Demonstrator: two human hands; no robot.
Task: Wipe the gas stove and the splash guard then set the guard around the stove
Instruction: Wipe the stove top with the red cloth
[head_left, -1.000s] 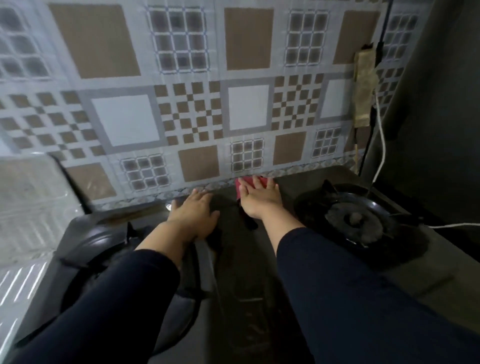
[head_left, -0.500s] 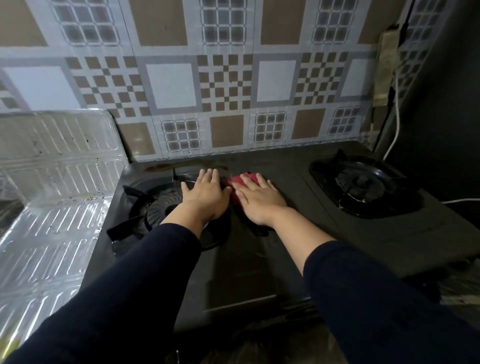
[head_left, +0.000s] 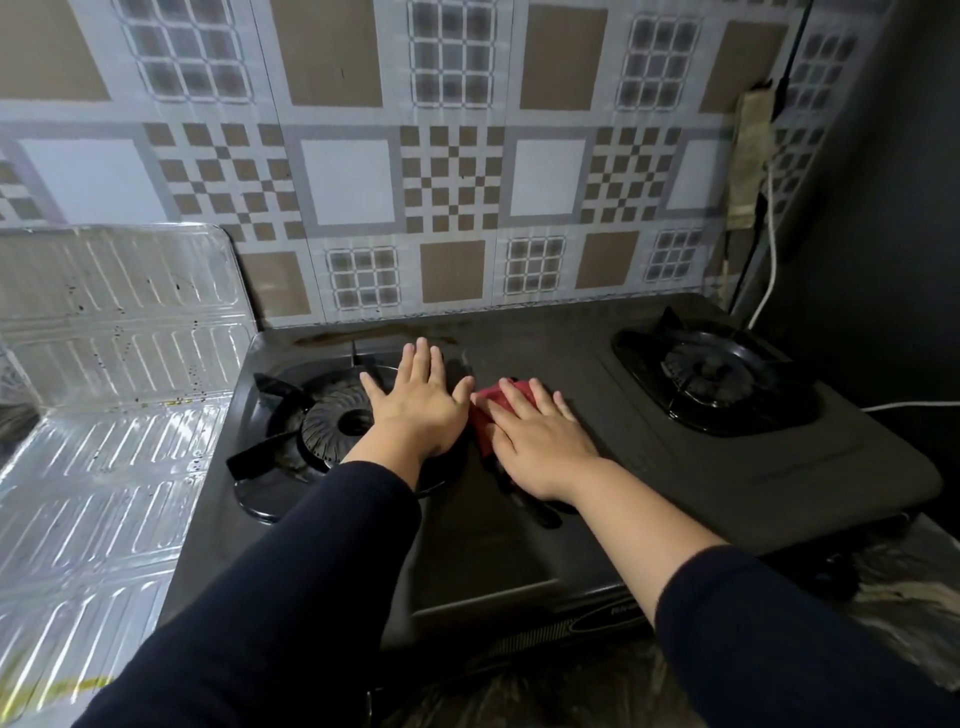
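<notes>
We are in a home kitchen. A two-burner gas stove (head_left: 597, 457) lies under our hands, patterned wall tiles (head_left: 441, 176) beyond them, a foil splash guard (head_left: 104, 395) to their left.

I see a black gas stove (head_left: 649, 467) with a red cloth (head_left: 491, 410) on it; behind the stove, brown-and-white checkered wall tiles (head_left: 452, 176); left of it, a silvery ribbed splash guard (head_left: 104, 415). My sleeves (head_left: 291, 597) are navy.

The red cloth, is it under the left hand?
No, the red cloth lies under the right hand, while the left hand rests flat by the left burner.
</notes>
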